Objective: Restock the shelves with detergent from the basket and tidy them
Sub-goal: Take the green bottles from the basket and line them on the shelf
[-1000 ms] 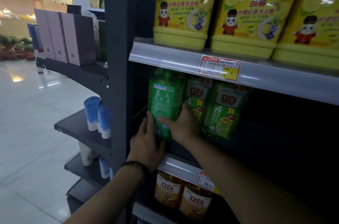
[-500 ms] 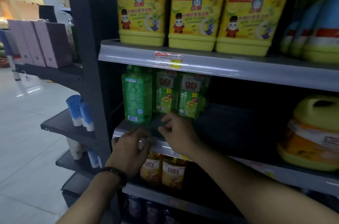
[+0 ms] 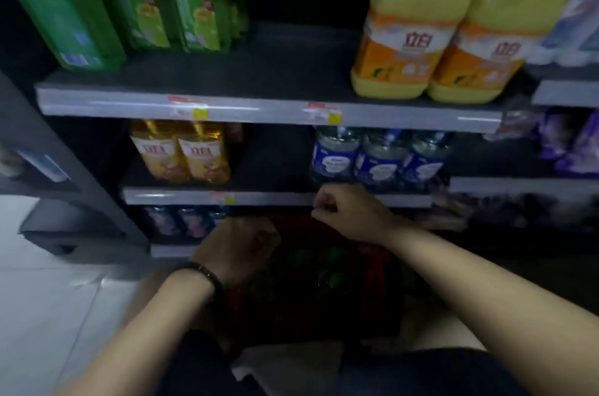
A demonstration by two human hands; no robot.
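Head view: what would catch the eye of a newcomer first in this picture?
The yellow jugs with orange labels stand out brightest, at the right of the upper shelf. The green bottles stand at its left end, with a wide bare gap between the two groups. Lower down, the left hand and the right hand hover over a dim red basket on the floor.

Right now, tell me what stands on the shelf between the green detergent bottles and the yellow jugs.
Nothing: in the head view, the dark shelf is bare between the green detergent bottles and the yellow jugs.
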